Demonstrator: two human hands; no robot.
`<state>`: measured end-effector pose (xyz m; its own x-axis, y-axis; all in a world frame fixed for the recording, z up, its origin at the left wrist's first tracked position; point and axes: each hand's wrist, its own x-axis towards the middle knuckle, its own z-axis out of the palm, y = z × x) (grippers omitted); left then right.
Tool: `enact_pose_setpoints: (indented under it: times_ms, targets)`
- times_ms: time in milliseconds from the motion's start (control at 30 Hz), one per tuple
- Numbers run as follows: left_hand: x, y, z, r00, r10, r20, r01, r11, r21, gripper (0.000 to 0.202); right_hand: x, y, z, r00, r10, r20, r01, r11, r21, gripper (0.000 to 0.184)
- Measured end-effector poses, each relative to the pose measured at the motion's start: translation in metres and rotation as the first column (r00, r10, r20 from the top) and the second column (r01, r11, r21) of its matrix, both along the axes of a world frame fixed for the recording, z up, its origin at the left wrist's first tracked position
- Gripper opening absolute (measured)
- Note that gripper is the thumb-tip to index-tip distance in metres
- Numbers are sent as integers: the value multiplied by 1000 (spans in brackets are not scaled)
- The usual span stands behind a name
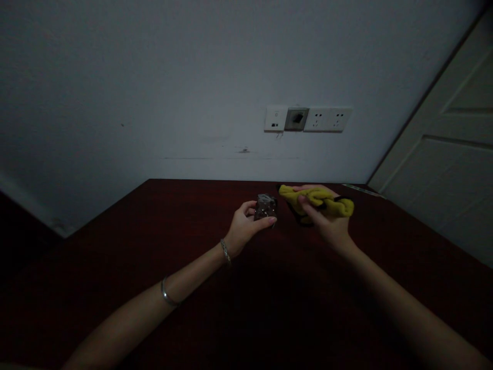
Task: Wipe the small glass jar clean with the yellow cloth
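My left hand [246, 224] is closed around a small, dark, shiny block-like object [265, 207] with a paler, glassy top; the dim light hides what kind of thing it is. The thumb lies across its near side and the fingers are behind it. To the right, my right hand [327, 218] grips a bunched yellow cloth [321, 198] with dark edging, pinched under the thumb. A fold of the cloth hangs below the hand. A small gap separates the cloth from the shiny object. Both hands are above the dark red tabletop [185, 221].
A pale wall [185, 92] rises behind the table's back edge. It carries a row of socket plates [308, 119]. At the right stands a white panelled door [454, 128]. A flat, pale strip [364, 190] lies by the table's back right corner.
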<state>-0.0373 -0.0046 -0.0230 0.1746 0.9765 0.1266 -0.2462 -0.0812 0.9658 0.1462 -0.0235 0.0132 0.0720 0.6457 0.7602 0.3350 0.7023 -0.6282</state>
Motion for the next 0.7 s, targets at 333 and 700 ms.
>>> enact_pose_setpoints:
  times_ms: [333, 700]
  targets:
    - [0, -4, 1, 996, -63, 71, 63, 998, 0, 59, -6, 4, -2, 994, 52, 101, -51, 999, -12, 20]
    - [-3, -6, 6, 985, -78, 153, 92, 992, -86, 48, -18, -19, 8, 972, 88, 219, -100, 994, 44, 21]
